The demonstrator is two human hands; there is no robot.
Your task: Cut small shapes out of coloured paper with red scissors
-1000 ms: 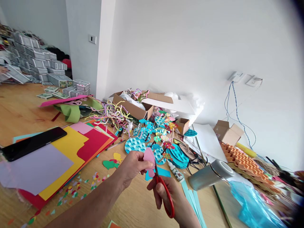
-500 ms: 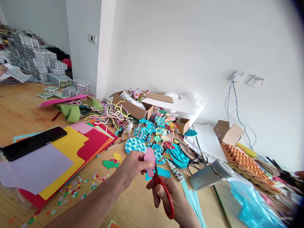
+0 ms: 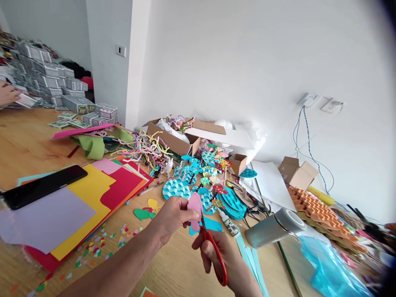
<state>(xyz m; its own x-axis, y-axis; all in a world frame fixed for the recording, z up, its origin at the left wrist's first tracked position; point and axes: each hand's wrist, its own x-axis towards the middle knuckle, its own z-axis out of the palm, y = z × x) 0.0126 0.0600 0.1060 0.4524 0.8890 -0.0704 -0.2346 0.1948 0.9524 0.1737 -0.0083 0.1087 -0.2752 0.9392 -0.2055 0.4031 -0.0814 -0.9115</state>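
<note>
Between the thumb and fingers of my left hand (image 3: 175, 216) is a pink paper cutout (image 3: 194, 204) with a rounded outline. My right hand (image 3: 221, 251) grips red-handled scissors (image 3: 219, 258), whose blades reach the cutout's right edge. Whether the blades are parted is hard to make out. Just behind the hands lies a piece of blue paper (image 3: 212, 224). Left of my left hand, a green paper fish (image 3: 144, 213) and a yellow paper cutout (image 3: 153, 203) rest on the table, with small paper scraps (image 3: 93, 247) scattered nearer me.
Coloured paper sheets (image 3: 71, 214) with a black phone (image 3: 46, 185) lie left. Finished-looking paper fish on wavy blue discs (image 3: 176, 189) stand behind my hands. A glue bottle (image 3: 229, 222) and steel flask (image 3: 274, 227) are at right. Another person's hand (image 3: 8, 94) is far left.
The scissors and my right hand have shifted very slightly against the pink cutout. At the far left, the other person's hand has come further into view, holding a pale bundle.
</note>
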